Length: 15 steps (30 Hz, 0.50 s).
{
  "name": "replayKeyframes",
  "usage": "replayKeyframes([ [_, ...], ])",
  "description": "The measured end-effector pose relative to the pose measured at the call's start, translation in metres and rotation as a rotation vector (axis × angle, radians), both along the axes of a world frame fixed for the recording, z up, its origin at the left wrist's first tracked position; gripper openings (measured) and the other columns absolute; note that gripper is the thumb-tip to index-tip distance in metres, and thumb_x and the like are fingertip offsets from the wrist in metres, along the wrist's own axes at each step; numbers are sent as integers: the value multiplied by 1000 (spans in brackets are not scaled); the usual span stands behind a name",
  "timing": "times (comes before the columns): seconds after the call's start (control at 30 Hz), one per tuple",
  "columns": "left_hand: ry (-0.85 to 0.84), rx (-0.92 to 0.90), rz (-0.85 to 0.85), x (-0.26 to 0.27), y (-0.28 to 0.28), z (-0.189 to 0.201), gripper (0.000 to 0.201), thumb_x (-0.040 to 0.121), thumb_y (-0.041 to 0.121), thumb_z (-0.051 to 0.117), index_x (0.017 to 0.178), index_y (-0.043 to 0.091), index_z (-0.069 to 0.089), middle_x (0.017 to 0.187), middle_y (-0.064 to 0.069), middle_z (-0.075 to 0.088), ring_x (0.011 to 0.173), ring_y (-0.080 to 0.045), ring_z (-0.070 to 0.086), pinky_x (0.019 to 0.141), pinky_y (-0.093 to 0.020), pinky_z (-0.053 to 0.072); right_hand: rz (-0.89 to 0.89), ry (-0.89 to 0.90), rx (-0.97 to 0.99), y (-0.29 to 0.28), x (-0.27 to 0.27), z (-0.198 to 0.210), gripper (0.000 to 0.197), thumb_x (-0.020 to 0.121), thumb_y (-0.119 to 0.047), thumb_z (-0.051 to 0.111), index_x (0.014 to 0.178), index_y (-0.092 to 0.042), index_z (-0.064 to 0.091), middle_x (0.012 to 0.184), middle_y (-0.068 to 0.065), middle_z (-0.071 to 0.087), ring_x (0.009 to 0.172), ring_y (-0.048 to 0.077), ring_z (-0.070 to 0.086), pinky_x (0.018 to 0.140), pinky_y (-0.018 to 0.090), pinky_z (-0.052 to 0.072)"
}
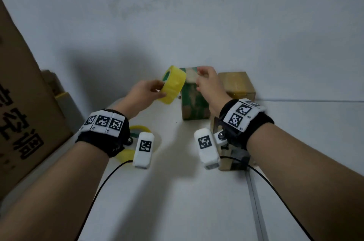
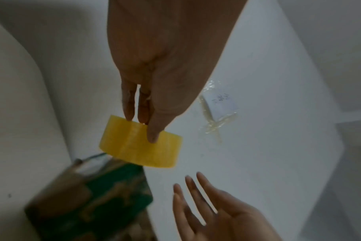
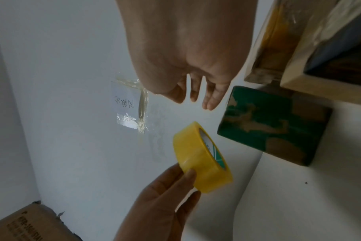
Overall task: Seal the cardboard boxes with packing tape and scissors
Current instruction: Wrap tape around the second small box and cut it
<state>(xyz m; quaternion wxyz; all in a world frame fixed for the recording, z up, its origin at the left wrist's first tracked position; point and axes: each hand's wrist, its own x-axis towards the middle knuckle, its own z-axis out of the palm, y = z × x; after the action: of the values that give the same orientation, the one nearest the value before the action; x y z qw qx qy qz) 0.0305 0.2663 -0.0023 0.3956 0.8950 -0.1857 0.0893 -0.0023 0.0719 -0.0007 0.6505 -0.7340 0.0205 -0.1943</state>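
From the head view, the left hand (image 1: 144,93) grips the yellow tape roll (image 1: 173,84) in the air, at nine o'clock of the green-printed box (image 1: 194,101) on the desk (image 1: 177,191). The right hand (image 1: 208,85) hovers over that box. The left wrist view shows its fingers (image 2: 196,195) straight and loose, holding nothing. In the right wrist view the roll sits at seven o'clock from the box.

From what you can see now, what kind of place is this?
Probably a small packing corner set against a plain white wall, not a shop. A large printed cardboard carton stands at the left, small cardboard boxes sit on the white table, and the left hand holds a yellow tape roll.
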Motion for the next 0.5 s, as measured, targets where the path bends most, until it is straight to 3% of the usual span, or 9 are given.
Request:
replayKeyframes([
  [0.13,-49,-20,-132,-35,-18,9,28,88,14,68,116,18,66,82,17,59,70,7,51,62,-3,35,86,-34,99,-19,-17,14,43,98,-46,37,138,-32,44,148,-5,37,132,18,43,112,44,37],
  [0.23,-48,-69,-200,-51,-36,11,29,88,13,68,117,17,66,81,19,60,67,13,52,63,-1,36,128,-54,99,-32,-35,21,39,96,-51,38,125,-32,57,142,-4,46,127,19,50,109,45,41],
  [0.3,-26,-133,-218,-61,-48,12,29,88,11,68,116,14,66,87,16,64,73,8,54,69,-3,39,100,-86,12,-39,-50,22,35,96,-48,39,113,-32,65,130,-4,57,119,17,56,104,45,46],
  [0.37,31,-235,-231,-68,-59,14,27,88,9,68,114,13,66,95,8,69,82,-3,61,77,-12,46,62,-144,-113,-45,-62,19,35,97,-44,40,116,-29,66,125,-5,61,116,15,58,103,43,46],
  [0.5,108,-384,-236,-81,-82,21,18,89,10,66,108,11,66,95,1,70,81,-9,62,72,-19,51,44,-237,-279,-56,-82,17,27,99,-34,50,116,-23,68,134,-2,54,122,16,54,105,43,45],
])
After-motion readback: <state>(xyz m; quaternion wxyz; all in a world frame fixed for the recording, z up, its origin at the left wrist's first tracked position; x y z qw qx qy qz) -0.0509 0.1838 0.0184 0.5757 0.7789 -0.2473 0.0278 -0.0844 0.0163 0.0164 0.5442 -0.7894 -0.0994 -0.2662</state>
